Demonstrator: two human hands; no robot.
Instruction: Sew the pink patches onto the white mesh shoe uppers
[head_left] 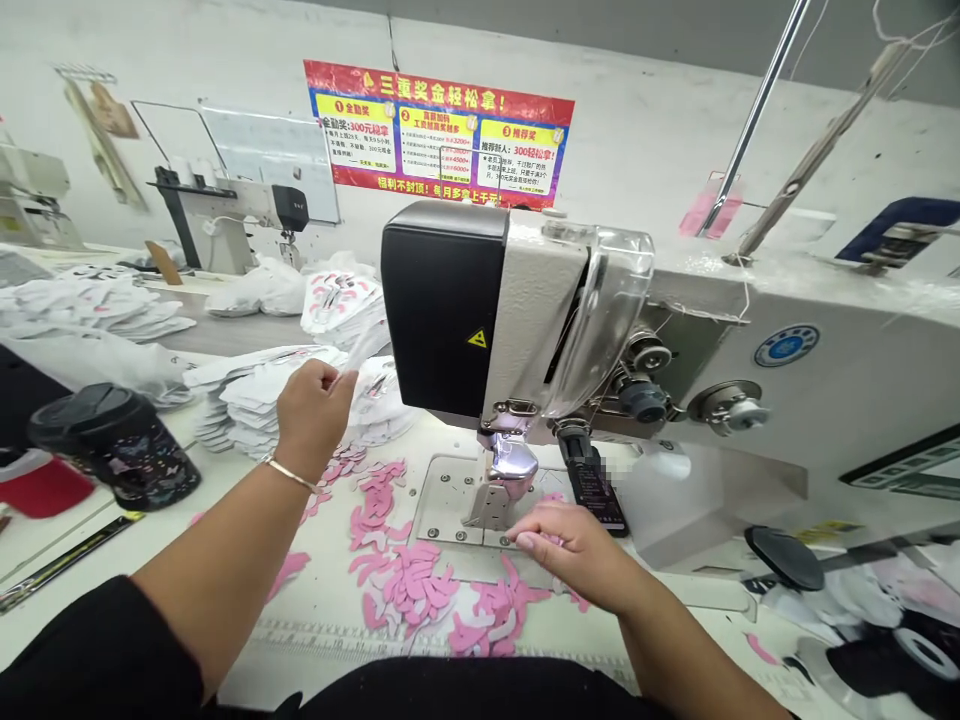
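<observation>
Pink cutouts [409, 585] lie heaped on white table [232, 480], in front of sewing machine [450, 310]. Right hand [570, 545] open, fingers [536, 530] extended at edge of metal needle plate [450, 500], just beside presser foot [499, 480]. Left hand [313, 415] closed, pinching thin pale strip [360, 345], raised above stacked white pieces [262, 405].

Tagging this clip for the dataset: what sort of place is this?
Probably a garment sewing workshop: a black-and-white industrial sewing machine, pink cut-out pieces heaped in front of it, and a second white sewing machine behind.
</observation>
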